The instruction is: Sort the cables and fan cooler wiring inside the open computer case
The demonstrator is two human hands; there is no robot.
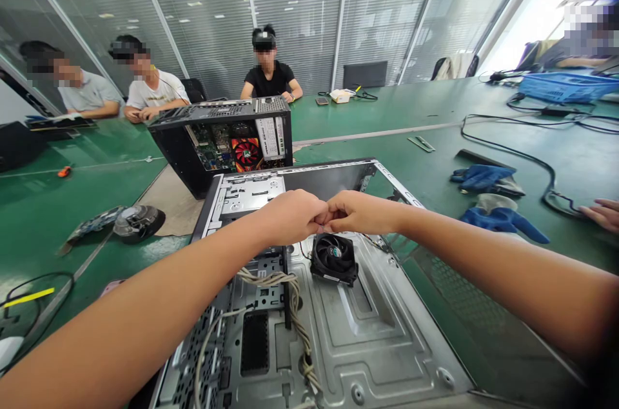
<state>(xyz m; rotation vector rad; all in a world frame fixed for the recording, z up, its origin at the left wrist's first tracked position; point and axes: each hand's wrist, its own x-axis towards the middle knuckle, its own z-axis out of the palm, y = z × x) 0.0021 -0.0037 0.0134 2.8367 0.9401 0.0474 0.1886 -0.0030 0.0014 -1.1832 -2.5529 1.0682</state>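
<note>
My left hand [296, 217] and my right hand [358, 212] meet above an opened computer case [401, 338] that lies flat on the table. The fingertips of both are pinched together and touch each other. Whatever they hold, if anything, is hidden or too small to name. Just below them a black cooling fan [334, 259] with a square frame rests over the case's metal floor, with thin wires near it. A twisted bundle of beige cables [296, 306] runs along the inside of the case, left of the fan.
Behind stands a second computer tower [178, 138] with a red fan [246, 154]. Blue gloves [503, 219] and black cables [527, 151] lie to the right, a blue basket [556, 88] farther back. A cap [140, 222] is at left. Several people sit around the green table [362, 115].
</note>
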